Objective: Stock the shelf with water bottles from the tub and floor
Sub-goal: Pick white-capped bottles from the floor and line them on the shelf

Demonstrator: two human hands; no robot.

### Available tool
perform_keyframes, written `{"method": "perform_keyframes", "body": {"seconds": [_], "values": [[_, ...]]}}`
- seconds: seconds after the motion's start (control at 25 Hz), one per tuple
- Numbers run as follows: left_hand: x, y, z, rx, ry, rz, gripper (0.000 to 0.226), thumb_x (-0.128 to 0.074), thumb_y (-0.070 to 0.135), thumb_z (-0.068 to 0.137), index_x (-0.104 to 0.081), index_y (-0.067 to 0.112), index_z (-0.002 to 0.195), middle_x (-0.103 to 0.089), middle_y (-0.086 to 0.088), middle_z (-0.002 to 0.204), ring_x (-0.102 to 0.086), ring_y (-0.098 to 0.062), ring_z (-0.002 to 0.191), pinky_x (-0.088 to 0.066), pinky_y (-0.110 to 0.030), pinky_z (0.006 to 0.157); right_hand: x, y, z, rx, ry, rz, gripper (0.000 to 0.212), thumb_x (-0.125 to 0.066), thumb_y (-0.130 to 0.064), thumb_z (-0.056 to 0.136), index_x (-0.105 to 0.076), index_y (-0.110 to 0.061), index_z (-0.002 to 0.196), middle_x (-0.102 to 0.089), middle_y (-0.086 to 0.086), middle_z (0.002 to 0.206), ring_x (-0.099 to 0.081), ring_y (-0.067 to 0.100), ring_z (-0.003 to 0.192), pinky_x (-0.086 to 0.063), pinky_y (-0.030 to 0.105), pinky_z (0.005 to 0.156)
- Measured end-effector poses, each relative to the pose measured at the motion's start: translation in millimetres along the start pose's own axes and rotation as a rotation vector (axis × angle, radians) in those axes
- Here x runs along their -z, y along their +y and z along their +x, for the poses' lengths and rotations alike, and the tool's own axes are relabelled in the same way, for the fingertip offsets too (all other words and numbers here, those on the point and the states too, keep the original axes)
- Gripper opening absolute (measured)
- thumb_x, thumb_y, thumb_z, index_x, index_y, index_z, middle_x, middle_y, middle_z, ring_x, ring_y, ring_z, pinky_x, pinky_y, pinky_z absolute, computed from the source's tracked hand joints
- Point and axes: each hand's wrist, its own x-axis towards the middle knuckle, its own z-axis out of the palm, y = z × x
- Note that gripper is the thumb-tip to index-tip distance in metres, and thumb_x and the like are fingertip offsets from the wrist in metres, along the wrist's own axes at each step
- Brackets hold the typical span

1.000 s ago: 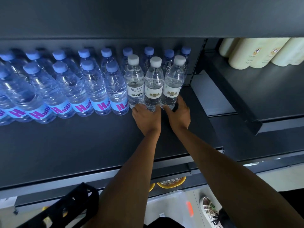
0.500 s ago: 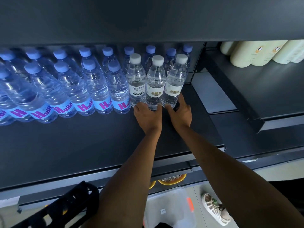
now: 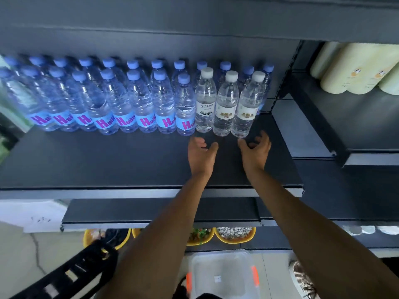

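Note:
Three white-capped water bottles [image 3: 225,104] stand upright side by side on the dark shelf [image 3: 108,165], at the right end of two rows of blue-capped bottles [image 3: 121,104] with blue and magenta labels. My left hand [image 3: 200,153] hovers just in front of the white-capped bottles with loosely curled fingers, holding nothing. My right hand [image 3: 255,152] is beside it, also relaxed and empty, a little short of the rightmost bottle. Below, on the floor, sits the clear plastic tub [image 3: 222,275] with orange latches; its inside looks bare.
A neighbouring shelf at right holds pale cream bottles [image 3: 356,70]. A lower shelf lip [image 3: 159,223] juts out beneath. Yellow bowls [image 3: 235,235] sit under it. A black crate edge [image 3: 64,275] is at bottom left, a shoe [image 3: 302,279] at bottom right.
Both hands have let go of the white-capped bottles and drawn back toward me. The view has widened to the left, showing more of the blue-capped rows.

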Motion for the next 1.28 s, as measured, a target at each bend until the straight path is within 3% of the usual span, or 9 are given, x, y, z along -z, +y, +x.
{"method": "perform_keyframes", "body": {"seconds": [0.16, 0.28, 0.48, 0.56, 0.68, 0.88, 1.04, 1.16, 1.28], "values": [[47, -14, -59, 0.001, 0.153, -0.044, 0.030, -0.077, 0.019, 0.086, -0.060, 0.010, 0.109, -0.064, -0.002, 0.100, -0.060, -0.006, 0.081, -0.042, -0.003, 0.061, 11, 1, -54, 0.086, -0.117, 0.084, 0.070, -0.078, -0.018, 0.088, -0.043, -0.010, 0.148, -0.046, 0.005, 0.129, -0.055, 0.022, 0.106, -0.053, 0.044, 0.096], [91, -34, -111, -0.036, 0.284, -0.086, 0.024, -0.076, 0.019, 0.087, -0.059, 0.018, 0.104, -0.066, -0.001, 0.097, -0.060, 0.004, 0.076, -0.044, -0.007, 0.066, 12, 6, -106, 0.218, -0.260, 0.139, 0.059, -0.075, -0.012, 0.090, -0.048, -0.009, 0.142, -0.048, 0.003, 0.125, -0.055, 0.026, 0.109, -0.053, 0.044, 0.092], [173, -77, -200, 0.025, 0.605, -0.145, 0.018, -0.073, 0.024, 0.084, -0.060, 0.026, 0.097, -0.066, 0.002, 0.091, -0.061, -0.003, 0.078, -0.050, -0.021, 0.078, 7, 29, -219, 0.414, -0.563, 0.138, 0.045, -0.069, -0.024, 0.087, -0.056, -0.020, 0.129, -0.056, -0.005, 0.117, -0.057, 0.013, 0.102, -0.049, 0.023, 0.083], [202, -96, -229, 0.084, 0.708, -0.164, 0.019, -0.072, 0.022, 0.084, -0.060, 0.020, 0.098, -0.066, -0.001, 0.092, -0.061, -0.010, 0.079, -0.053, -0.034, 0.080, 6, 49, -255, 0.402, -0.687, 0.110, 0.042, -0.069, -0.020, 0.086, -0.059, -0.015, 0.126, -0.058, -0.002, 0.115, -0.058, 0.017, 0.101, -0.053, 0.033, 0.083], [247, -139, -273, 0.166, 0.862, -0.159, 0.021, -0.071, 0.022, 0.081, -0.059, 0.020, 0.098, -0.064, 0.001, 0.088, -0.057, -0.010, 0.076, -0.052, -0.036, 0.075, 8, 99, -302, 0.388, -0.868, -0.021, 0.037, -0.067, -0.011, 0.086, -0.061, -0.007, 0.123, -0.056, -0.001, 0.114, -0.057, 0.026, 0.101, -0.052, 0.048, 0.088], [302, -236, -330, 0.311, 1.087, -0.141, 0.029, -0.071, 0.023, 0.081, -0.058, 0.013, 0.105, -0.062, 0.001, 0.089, -0.056, -0.005, 0.073, -0.050, -0.030, 0.074, 15, 199, -361, 0.393, -1.121, -0.259, 0.036, -0.067, -0.006, 0.087, -0.059, -0.006, 0.122, -0.055, 0.011, 0.113, -0.054, 0.029, 0.101, -0.054, 0.032, 0.088], [336, -346, -368, 0.396, 1.223, -0.104, 0.026, -0.070, 0.022, 0.081, -0.055, 0.016, 0.102, -0.060, 0.005, 0.086, -0.054, 0.001, 0.071, -0.049, -0.021, 0.072, -4, 290, -400, 0.402, -1.267, -0.490, 0.039, -0.072, -0.004, 0.087, -0.059, -0.004, 0.124, -0.052, 0.001, 0.106, -0.054, 0.034, 0.104, -0.048, 0.057, 0.092], [352, -449, -393, 0.455, 1.301, -0.068, 0.027, -0.070, 0.021, 0.081, -0.054, 0.015, 0.102, -0.058, 0.008, 0.083, -0.053, 0.003, 0.069, -0.047, -0.016, 0.070, -34, 371, -431, 0.452, -1.372, -0.621, 0.042, -0.072, -0.003, 0.084, -0.059, 0.000, 0.124, -0.055, 0.012, 0.107, -0.054, 0.037, 0.105, -0.045, 0.054, 0.097], [356, -538, -403, 0.505, 1.274, -0.008, 0.030, -0.072, 0.022, 0.084, -0.052, 0.014, 0.105, -0.059, -0.002, 0.090, -0.053, -0.004, 0.074, -0.049, -0.021, 0.072, -79, 441, -462, 0.501, -1.472, -0.695, 0.045, -0.072, -0.004, 0.083, -0.058, 0.006, 0.124, -0.057, 0.024, 0.116, -0.054, 0.045, 0.108, -0.044, 0.052, 0.100]]}}
